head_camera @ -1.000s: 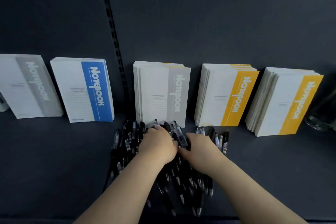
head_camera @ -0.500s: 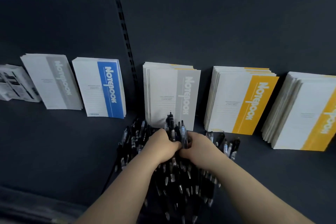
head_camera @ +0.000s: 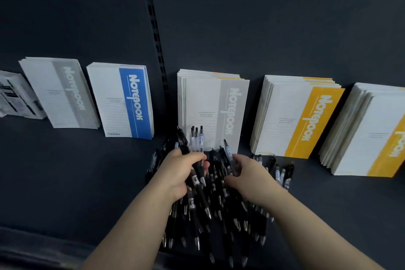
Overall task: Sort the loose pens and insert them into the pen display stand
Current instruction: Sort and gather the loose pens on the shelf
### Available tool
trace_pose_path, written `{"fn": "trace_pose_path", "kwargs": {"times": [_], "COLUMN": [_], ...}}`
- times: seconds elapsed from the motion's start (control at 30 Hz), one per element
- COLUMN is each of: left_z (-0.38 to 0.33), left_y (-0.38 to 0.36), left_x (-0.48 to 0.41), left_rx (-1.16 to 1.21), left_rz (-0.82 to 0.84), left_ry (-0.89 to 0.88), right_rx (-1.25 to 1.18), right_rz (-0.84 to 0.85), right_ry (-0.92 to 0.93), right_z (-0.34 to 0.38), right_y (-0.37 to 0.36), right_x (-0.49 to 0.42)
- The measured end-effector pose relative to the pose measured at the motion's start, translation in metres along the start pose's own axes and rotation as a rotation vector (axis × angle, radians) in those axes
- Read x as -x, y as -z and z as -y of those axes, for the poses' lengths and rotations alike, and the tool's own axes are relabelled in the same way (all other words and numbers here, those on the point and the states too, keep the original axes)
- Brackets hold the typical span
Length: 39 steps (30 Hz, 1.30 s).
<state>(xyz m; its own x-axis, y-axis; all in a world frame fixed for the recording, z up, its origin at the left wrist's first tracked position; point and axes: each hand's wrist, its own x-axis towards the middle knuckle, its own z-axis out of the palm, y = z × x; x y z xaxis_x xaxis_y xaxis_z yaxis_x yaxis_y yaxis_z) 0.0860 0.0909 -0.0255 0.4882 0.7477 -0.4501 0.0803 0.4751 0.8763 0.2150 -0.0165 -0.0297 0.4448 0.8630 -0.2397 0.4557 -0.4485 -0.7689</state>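
Note:
A large heap of loose black pens (head_camera: 219, 210) lies on the dark shelf (head_camera: 65, 182) in front of me, tips pointing toward me. My left hand (head_camera: 182, 171) is closed around a bundle of several pens (head_camera: 197, 140), whose clicker ends stick up above its fingers. My right hand (head_camera: 247, 173) rests on the heap just to the right, fingers curled around one or two pens (head_camera: 229, 155). No pen display stand is in view.
Stacks of notebooks lean against the dark back panel: grey (head_camera: 63, 94), blue (head_camera: 129, 103), grey (head_camera: 217, 112), yellow (head_camera: 304, 118), yellow (head_camera: 377, 131). Small packaged items (head_camera: 17, 96) sit at far left. A slotted upright (head_camera: 156, 35) divides the panel.
My hands have drawn apart. The left hand has lifted a bundle of pens upright out of the heap. The view has shifted left and closer.

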Motion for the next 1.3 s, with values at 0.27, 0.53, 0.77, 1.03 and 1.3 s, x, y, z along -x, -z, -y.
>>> {"fn": "trace_pose_path", "kwargs": {"times": [0.27,0.53,0.77,1.03,1.3], "left_z": [-0.003,-0.012,-0.007,-0.007,0.018], "left_y": [0.0,-0.011,-0.023,-0.049,-0.118], "left_x": [-0.003,-0.003,-0.01,-0.005,0.032], "left_rx": [0.268,0.49,0.61,0.7,0.5], "left_rz": [0.112,0.251,0.217,0.112,0.214], "left_ry": [0.043,0.025,0.021,0.036,0.007], "right_rx": [0.313,-0.224,-0.129,0.372,-0.202], "right_rz": [-0.236,-0.111,-0.102,-0.029,-0.304], "right_ry": [0.088,0.072,0.031,0.009,0.053], "right_z": [0.009,0.049,0.036,-0.003,-0.04], "right_y": [-0.014,-0.02,-0.019,0.034,0.082], "right_x": [0.013,0.051,0.068,0.085,0.094]}}
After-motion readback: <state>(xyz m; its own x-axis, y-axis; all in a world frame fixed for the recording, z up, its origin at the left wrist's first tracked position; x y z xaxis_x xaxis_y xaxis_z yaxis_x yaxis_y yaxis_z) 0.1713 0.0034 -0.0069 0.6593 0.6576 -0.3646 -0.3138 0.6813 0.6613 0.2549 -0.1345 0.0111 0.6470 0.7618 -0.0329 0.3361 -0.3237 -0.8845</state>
